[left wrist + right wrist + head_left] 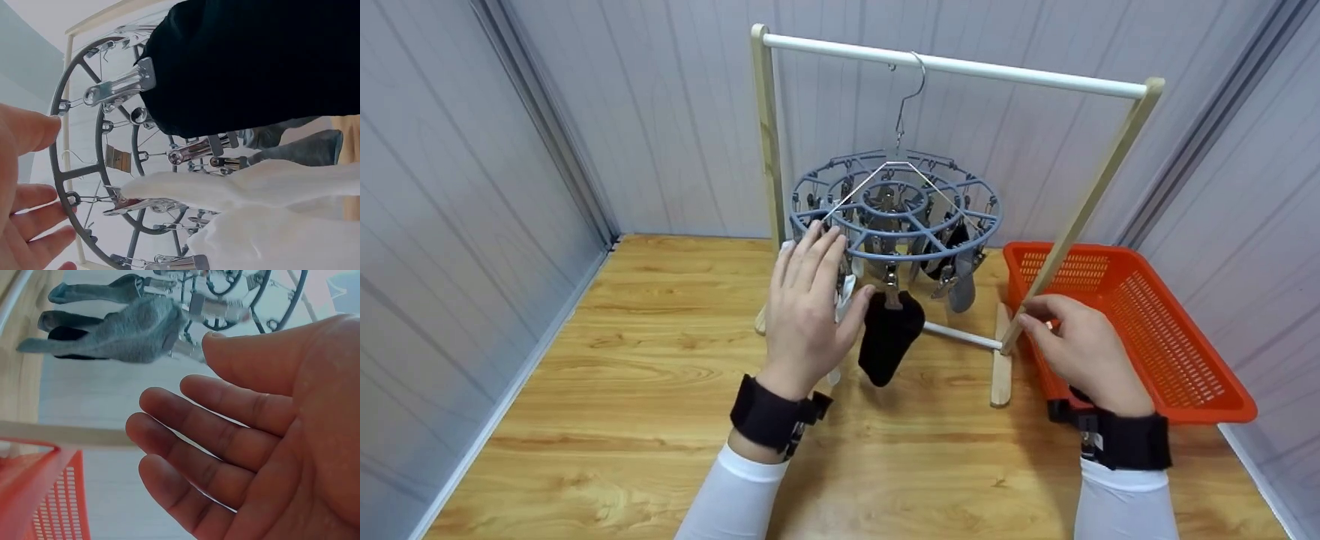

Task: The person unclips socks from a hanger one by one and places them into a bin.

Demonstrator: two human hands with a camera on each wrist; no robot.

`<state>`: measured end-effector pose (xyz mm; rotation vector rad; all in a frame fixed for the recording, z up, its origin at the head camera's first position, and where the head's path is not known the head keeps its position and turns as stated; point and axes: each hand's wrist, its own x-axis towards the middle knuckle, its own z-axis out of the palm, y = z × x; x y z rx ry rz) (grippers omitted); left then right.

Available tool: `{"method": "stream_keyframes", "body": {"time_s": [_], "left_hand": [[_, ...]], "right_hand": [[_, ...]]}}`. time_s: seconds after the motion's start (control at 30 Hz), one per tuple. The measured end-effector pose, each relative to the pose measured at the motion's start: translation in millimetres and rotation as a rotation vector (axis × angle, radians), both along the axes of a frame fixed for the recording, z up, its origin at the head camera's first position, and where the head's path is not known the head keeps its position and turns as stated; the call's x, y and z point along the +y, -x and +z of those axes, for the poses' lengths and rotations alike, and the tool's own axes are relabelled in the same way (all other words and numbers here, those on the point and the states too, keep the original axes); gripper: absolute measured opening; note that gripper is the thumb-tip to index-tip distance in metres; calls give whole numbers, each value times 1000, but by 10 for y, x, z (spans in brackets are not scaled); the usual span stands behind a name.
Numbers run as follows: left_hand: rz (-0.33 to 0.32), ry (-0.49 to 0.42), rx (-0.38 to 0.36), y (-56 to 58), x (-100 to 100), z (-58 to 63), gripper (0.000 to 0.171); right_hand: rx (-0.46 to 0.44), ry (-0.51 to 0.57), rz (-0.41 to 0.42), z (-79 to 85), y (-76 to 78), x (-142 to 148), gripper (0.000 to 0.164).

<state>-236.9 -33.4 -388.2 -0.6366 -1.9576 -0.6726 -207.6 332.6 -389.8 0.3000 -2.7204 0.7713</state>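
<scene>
A round grey clip hanger hangs by its hook with several socks clipped to it. My left hand is at its front left rim, fingers extended, and in the left wrist view the thumb tip is right at the ring. Beside that hand a black sock dangles from a metal clip. White socks hang behind the left hand, mostly hidden in the head view. My right hand, its fingers loosely bent around nothing, is near the stand's right post. Grey socks hang beyond its thumb.
A wooden stand with a white top bar carries the hanger. Its right post rises between the hanger and an orange basket with perforated walls. Pale panels enclose the wood-grain tabletop.
</scene>
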Motion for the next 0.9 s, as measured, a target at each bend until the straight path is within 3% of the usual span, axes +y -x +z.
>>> {"method": "stream_keyframes", "body": {"time_s": [0.37,0.67,0.9], "left_hand": [[-6,62,-21,24,72,-62,54],[-47,73,-16,9,119,-69,54],[-70,56,13,-15,153,-50,55]], "right_hand": [[-123,-2,87,-70,44,-208,43],[-144,53,180,-237,160,-460,51],[-142,195,237,-444,275,-669,63]]}}
